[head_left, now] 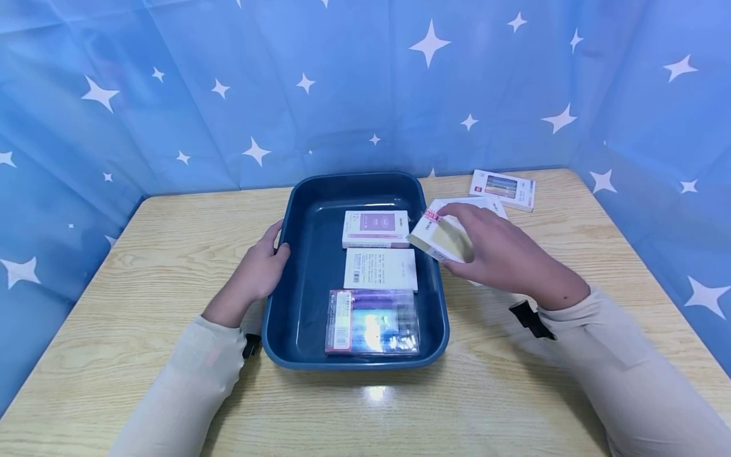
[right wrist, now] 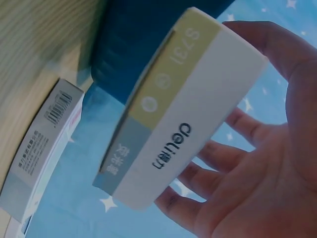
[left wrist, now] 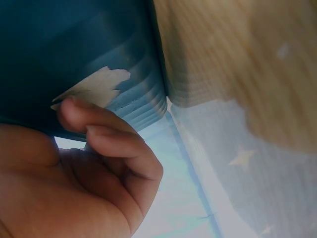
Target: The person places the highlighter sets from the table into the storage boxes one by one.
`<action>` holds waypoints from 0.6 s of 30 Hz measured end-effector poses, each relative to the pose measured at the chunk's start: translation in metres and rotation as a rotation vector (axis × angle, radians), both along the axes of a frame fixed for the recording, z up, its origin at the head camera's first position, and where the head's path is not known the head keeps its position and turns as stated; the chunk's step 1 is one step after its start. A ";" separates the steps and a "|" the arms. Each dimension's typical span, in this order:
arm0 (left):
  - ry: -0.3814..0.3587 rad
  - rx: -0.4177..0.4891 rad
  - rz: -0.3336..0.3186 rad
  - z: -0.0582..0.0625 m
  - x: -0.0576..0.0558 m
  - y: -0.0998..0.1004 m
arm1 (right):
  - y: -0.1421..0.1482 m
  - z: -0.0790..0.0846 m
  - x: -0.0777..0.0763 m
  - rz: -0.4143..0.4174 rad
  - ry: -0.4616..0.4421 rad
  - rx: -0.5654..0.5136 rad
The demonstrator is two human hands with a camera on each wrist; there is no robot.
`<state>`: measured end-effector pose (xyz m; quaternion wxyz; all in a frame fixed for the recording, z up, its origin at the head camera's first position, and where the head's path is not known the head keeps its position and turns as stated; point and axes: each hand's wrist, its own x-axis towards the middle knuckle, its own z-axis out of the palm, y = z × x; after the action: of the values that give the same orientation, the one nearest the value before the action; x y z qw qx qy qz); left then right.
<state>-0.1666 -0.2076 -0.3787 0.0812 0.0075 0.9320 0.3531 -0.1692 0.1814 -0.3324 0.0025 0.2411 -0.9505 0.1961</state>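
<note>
Head view: a person's right hand (head_left: 488,244) grasps a white cardboard box with a yellow-and-grey printed side (right wrist: 185,109) between thumb and fingers, while the left hand (head_left: 259,263) hooks over the left rim of a dark blue, rounded rectangular tray (head_left: 354,366). The right wrist view shows the grip on the box's edges, leaving its broad printed side uncovered, likely because the box is too wide to wrap. Tilted, the box hangs at the tray's right rim, one corner overlapping the inside; whether it touches the rim cannot be told. The left hand's curled fingers lie against the tray's outer wall, near a torn pale label (left wrist: 99,87), probably to steady the tray.

Inside the tray, toward its right wall, lie a purple-and-white flat box (head_left: 377,228), a white box with dark print and a barcode (head_left: 381,270) and, nearest the wearer, a glossy clear pack with blue and purple contents (head_left: 374,322). All three lie flat in a column, seemingly for orderly packing.

Beyond the tray's far right corner, a white windowed box of coloured sticks (head_left: 502,187) rests on the pale wood-grain table (head_left: 188,254). Blue star-patterned cloth (head_left: 342,127) rises behind the tray.
</note>
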 end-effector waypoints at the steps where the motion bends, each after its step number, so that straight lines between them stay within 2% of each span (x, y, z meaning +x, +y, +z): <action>1: -0.001 0.002 0.000 0.000 0.000 0.000 | -0.001 0.000 0.000 0.000 -0.005 0.002; 18: 0.000 -0.002 0.001 -0.001 -0.001 -0.001 | -0.009 -0.006 0.003 0.059 -0.012 -0.018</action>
<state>-0.1680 -0.2083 -0.3802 0.0809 0.0072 0.9324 0.3522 -0.1659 0.1721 -0.3387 -0.0068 0.2676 -0.9412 0.2060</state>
